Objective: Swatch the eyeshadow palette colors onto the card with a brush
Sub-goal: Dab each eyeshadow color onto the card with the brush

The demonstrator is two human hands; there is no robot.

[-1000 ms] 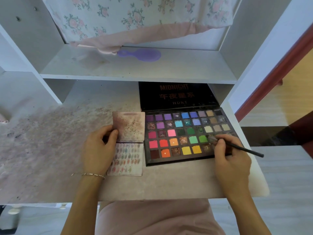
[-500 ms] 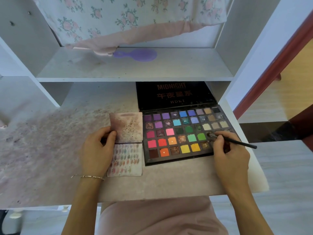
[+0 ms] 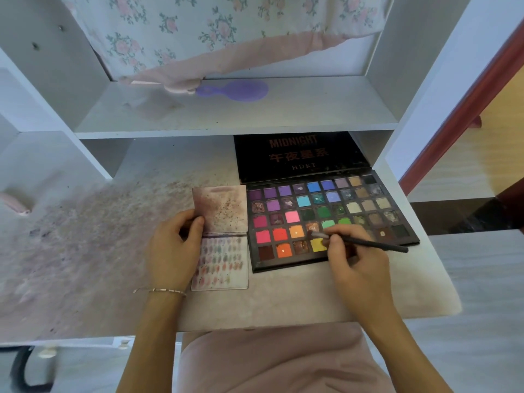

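Left part of worktop [image 3: 85, 251] stained with pinkish powder dust, pink object [image 3: 12, 204] at far left edge, partly cut off. Left hand [image 3: 173, 251] with thin bracelet [image 3: 160, 291] on wrist, fingers curled, thumb pinching the left edge of the card [image 3: 224, 265], near the fold. Card lies flat mid-worktop, two panels: upper panel smudged brownish-purple, lower panel carries rows of small colour swatches. Card's right edge just beside the eyeshadow palette [image 3: 326, 217], touching or nearly, cannot tell. Palette open, flat toward right edge of worktop, black lid [image 3: 300, 156] propped up at back with "MIDNIGHT" and "HDKT" lettering, pans in grid: purples, blues, pinks, reds, oranges, greens, yellows, neutrals. Right hand [image 3: 354, 256] grasps brush [image 3: 365, 243] in a pencil-type grip, fingers curled round the dark handle, handle end pointing right. Bristle tip over front rows of palette, near yellow pan [image 3: 317, 244] and the shimmery brown pan above it; contact not clear. Shelf [image 3: 283, 117] above holds purple hairbrush [image 3: 241, 90], floral cloth [image 3: 215, 32] hanging behind it.
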